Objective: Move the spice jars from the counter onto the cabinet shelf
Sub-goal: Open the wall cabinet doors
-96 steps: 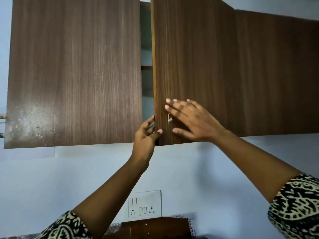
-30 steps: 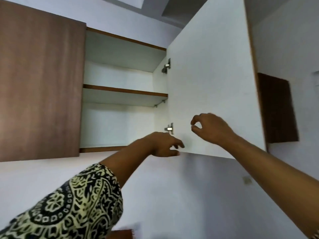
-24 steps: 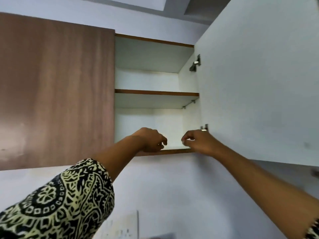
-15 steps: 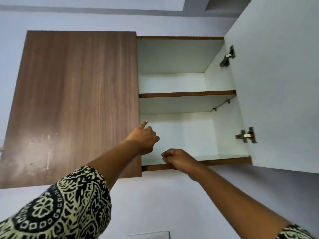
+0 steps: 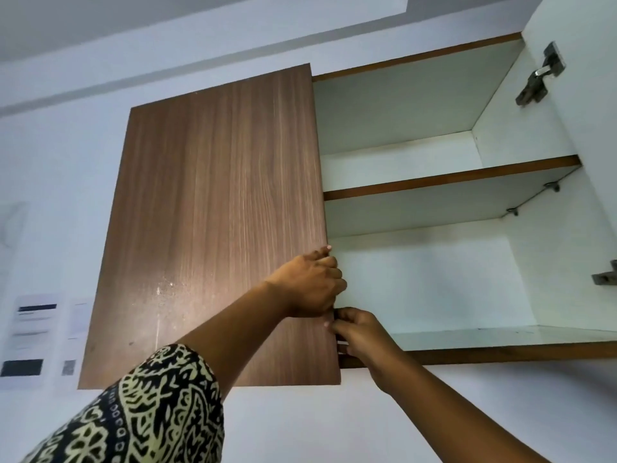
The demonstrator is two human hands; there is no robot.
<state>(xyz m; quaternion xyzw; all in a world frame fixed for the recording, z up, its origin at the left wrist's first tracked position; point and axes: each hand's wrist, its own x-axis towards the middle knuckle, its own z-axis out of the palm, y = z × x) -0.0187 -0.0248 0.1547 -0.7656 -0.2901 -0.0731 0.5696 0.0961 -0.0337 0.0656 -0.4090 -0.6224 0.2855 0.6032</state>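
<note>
The wall cabinet fills the view. Its right door (image 5: 581, 95) stands swung open, white inside. Both the lower shelf (image 5: 500, 337) and the upper shelf (image 5: 450, 180) carry nothing. The left door (image 5: 213, 222), brown wood grain, is closed or nearly so. My left hand (image 5: 310, 285) grips the inner edge of that left door, fingers curled round it. Just below, my right hand (image 5: 357, 335) grips the same edge near its lower corner. No spice jars and no counter are in view.
Metal hinges (image 5: 537, 78) sit on the open right door, with another hinge (image 5: 606, 277) at the frame's right edge. Papers (image 5: 30, 339) are stuck on the white wall left of the cabinet. The ceiling shows above.
The right door has gone from nearly closed to fully open. Both hands left it and moved left to the inner edge of the left door, where they now grip.
</note>
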